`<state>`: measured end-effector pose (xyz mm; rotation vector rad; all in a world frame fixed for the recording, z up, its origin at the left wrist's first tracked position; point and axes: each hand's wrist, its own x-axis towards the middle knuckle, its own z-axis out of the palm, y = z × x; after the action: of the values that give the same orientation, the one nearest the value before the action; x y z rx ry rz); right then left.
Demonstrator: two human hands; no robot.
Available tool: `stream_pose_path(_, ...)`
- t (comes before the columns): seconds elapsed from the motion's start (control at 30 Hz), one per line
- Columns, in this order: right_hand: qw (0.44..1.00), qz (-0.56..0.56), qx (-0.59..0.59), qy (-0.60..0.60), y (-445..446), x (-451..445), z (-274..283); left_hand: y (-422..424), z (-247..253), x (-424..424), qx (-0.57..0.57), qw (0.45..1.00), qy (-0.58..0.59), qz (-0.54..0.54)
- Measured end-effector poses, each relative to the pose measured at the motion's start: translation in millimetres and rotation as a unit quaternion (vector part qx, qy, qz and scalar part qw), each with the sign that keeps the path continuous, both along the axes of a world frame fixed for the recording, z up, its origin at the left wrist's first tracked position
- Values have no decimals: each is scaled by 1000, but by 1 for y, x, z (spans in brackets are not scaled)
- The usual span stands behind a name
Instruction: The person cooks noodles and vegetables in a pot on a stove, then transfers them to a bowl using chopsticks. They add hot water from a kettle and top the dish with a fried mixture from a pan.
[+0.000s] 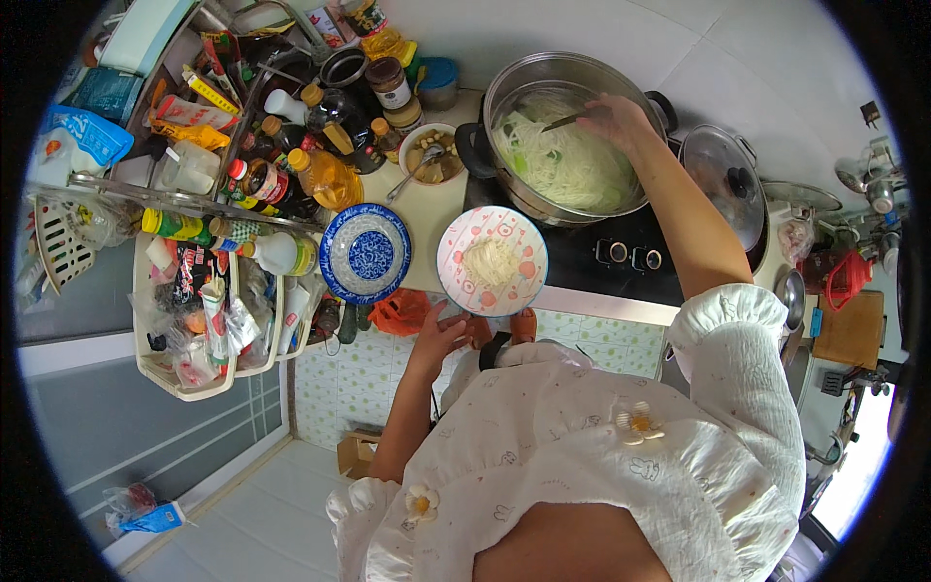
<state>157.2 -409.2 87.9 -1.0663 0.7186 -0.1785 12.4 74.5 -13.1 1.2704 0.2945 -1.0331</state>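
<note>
Over a large steel pot on the stove, my right hand grips dark chopsticks, whose tips reach toward noodles and green leaves in pale broth. My left hand is just below the near rim of a pink-and-white patterned plate, fingers apart; whether it touches the plate I cannot tell. A small heap of noodles lies on that plate. Left of it, a blue-and-white plate holds nothing. Behind them, a bowl contains a soup-like food and a metal spoon.
Sauce and oil bottles crowd the counter's left side, beside a metal rack. A lidded pan sits right of the pot. Stove knobs face me. Plastic baskets hang at the lower left; a cutting board stands far right.
</note>
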Motion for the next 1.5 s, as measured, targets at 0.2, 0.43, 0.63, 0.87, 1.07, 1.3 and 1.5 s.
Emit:
stream_pose_path(0.2, 997, -31, 73, -6, 1, -18, 15, -9, 5, 5, 0, 1000, -10, -9)
stream_pose_path(0.43, 988, -89, 124, -31, -1, -40, 18, -10, 0, 5, -2, 1000, -14, -21)
stream_pose_path(0.63, 981, -108, 141, -79, 2, -59, 51, -11, 2, 4, -13, 999, -24, -27)
stream_pose_path(0.87, 978, -117, 113, -131, -14, -79, 97, -11, -1, 1, -12, 998, -36, -41)
stream_pose_path(1.07, 967, -153, 40, -202, -14, -94, 157, -11, -4, 1, -16, 998, -41, -46)
stream_pose_path(1.3, 936, -175, 0, -306, -44, -94, 205, -14, -4, 2, -19, 998, -36, -52)
stream_pose_path(1.5, 928, -193, -18, -318, -32, -101, 244, -13, 8, 0, -4, 999, -31, -44)
